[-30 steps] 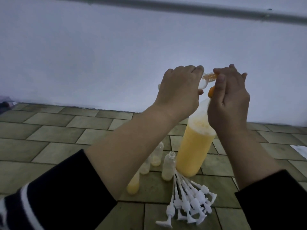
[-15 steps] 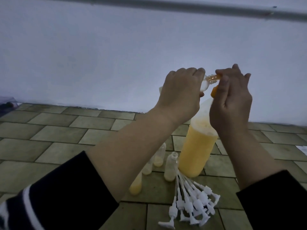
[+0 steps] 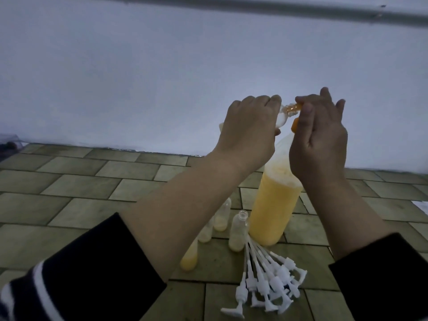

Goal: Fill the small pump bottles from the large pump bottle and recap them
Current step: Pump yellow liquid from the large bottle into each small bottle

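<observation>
A small bottle (image 3: 286, 112) is gripped in the left hand (image 3: 249, 133) at the orange pump spout (image 3: 295, 125), where the right hand's (image 3: 318, 144) fingers have been lifted looser, so filling seems underway.

One head view, worn by the person, facing forward and down.

It looks out along both forearms to the hands (image 3: 284, 135), raised close before the lens just right of centre. Beyond them, the tiled floor (image 3: 92, 188) fills the lower half from 9 to 3 o'clock. The wall (image 3: 162, 77) rises at 12 o'clock, and the bottles (image 3: 238, 228) stand near at 5 o'clock. No second view shares the scene.
</observation>
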